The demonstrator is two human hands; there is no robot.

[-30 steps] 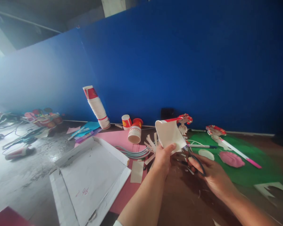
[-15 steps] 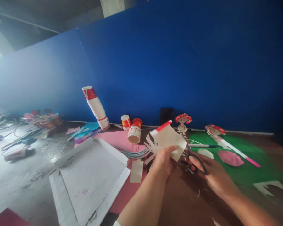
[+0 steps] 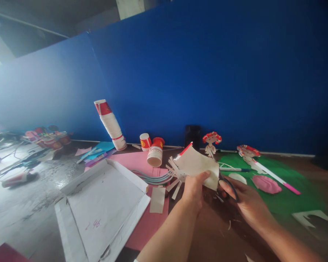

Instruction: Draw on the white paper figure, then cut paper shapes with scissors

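Observation:
My left hand is closed on a cream piece of cut paper cup, its thumb lying across the pale inner side. A strip of red print shows along the piece's upper left edge. My right hand grips dark-handled scissors, whose blades are mostly hidden at the right edge of the piece. Left of and below the held piece, a cup cut into fringe strips lies on the table. Just beyond my hands stands a small paper figure with a red-and-white curled top.
A white box lid lies left on pink paper. Behind it lean stacked paper cups, with more cups nearby. On the right, green paper carries a marker and a pink scalloped piece. A blue partition rises behind.
The held cup piece has turned; its red edge is lower and shows less, and its right edge sits farther right against the scissors. Both hands stay nearly in place.

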